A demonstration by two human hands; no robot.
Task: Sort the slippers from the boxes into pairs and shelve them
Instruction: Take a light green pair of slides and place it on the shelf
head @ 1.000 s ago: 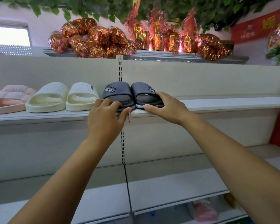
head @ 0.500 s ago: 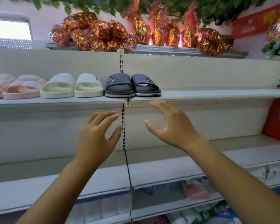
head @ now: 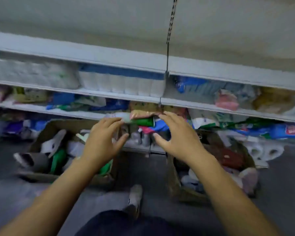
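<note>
Two hands were held apart above the floor (head: 153, 169), empty: left hand (head: 102, 142) and right hand (head: 179, 138) both with fingers spread and slightly bent. Below, jumbled slippers (head: 54, 142) lay in the left cardboard box (head: 41, 175) and the right cardboard box (head: 174, 178), before the stocked shelves (head: 92, 57).

left box (head: 71, 123) brown | green slipper (head: 58, 160) | grey slipper (head: 35, 161) | pink slipper (head: 248, 179) | shelf (head: 109, 60) white | floor (head: 152, 169) dark grey

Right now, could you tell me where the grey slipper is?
In the head view, the grey slipper lies lower left, in the left cardboard box beside a green slipper.
</note>
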